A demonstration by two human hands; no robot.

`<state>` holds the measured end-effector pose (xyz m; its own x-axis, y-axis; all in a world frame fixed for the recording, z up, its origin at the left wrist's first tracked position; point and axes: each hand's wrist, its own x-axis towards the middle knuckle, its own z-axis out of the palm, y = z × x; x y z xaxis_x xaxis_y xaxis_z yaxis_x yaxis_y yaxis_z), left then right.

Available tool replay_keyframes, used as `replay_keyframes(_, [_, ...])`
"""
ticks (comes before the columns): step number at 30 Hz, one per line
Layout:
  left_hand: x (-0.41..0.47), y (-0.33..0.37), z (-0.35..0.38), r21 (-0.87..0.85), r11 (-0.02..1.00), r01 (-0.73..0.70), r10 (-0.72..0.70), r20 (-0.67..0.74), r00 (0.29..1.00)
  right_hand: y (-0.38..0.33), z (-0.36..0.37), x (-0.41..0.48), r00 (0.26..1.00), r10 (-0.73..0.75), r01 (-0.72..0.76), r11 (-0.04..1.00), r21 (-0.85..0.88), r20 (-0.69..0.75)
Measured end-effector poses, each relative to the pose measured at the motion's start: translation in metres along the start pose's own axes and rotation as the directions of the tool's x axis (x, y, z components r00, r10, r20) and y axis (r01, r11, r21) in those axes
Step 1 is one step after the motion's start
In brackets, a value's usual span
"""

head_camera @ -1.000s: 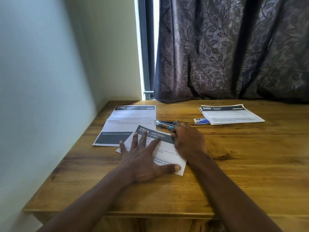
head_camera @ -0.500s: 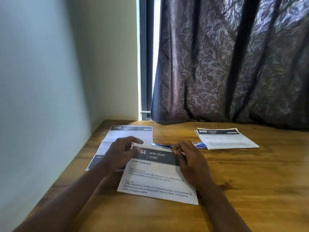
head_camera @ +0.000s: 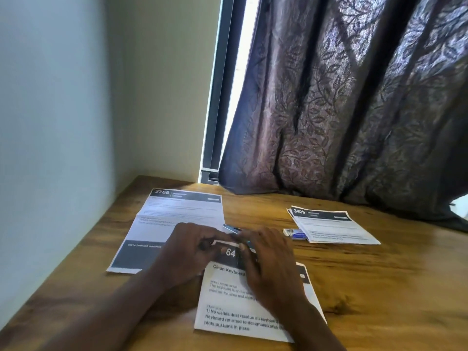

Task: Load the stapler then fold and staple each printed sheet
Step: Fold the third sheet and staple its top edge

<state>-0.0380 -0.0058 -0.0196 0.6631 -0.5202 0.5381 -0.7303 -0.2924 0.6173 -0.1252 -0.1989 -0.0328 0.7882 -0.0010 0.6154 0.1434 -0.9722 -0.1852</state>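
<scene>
Low at the frame's centre lies the white printed paper sheet (head_camera: 229, 301), its dark header band reading "64". The left hand (head_camera: 192, 247) and right hand (head_camera: 271, 262) pinch its top edge with curled fingers.

- One view, from the person's head, faces forward and down across the table (head_camera: 379, 287) toward the curtain (head_camera: 354, 110)
- The left hand (head_camera: 192, 249) and right hand (head_camera: 268, 259) lie near, low in the middle

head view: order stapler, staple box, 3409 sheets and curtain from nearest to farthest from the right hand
1. stapler, under the right hand's fingertips
2. staple box, just right of it
3. 3409 sheets, farther right
4. curtain, hanging at the back
</scene>
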Motion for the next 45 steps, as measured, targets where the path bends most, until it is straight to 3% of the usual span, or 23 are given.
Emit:
replay_keyframes(10, [-0.004,0.01,0.005,-0.081,0.997,-0.007,0.001,-0.072,0.997,0.001,0.003,-0.002,1.0,0.002,-0.003,0.994,0.105,0.008])
replay_keyframes(22, [-0.006,0.01,0.009,0.282,0.959,-0.009,0.019,-0.033,0.999,-0.002,-0.006,-0.001,0.99,-0.036,0.019,0.992,0.127,0.134])
replay_keyframes(31, [0.014,0.013,0.007,0.315,0.949,0.009,0.001,-0.03,1.0,0.0,-0.005,0.0,0.987,0.003,-0.029,0.986,0.163,0.16])
replay_keyframes(36, [0.059,0.013,0.02,0.345,0.936,-0.061,0.006,0.159,0.987,0.002,-0.002,0.0,0.992,0.026,-0.051,0.979,0.197,0.127])
replay_keyframes(39, [0.079,0.018,0.032,0.409,0.909,-0.073,-0.059,0.302,0.951,0.002,-0.002,0.001,0.992,0.034,-0.06,0.974,0.219,0.121])
replay_keyframes(45, [0.092,0.015,0.031,0.517,0.854,-0.059,-0.207,0.442,0.873,0.004,0.002,0.001,0.99,0.057,-0.083,0.974,0.212,0.129])
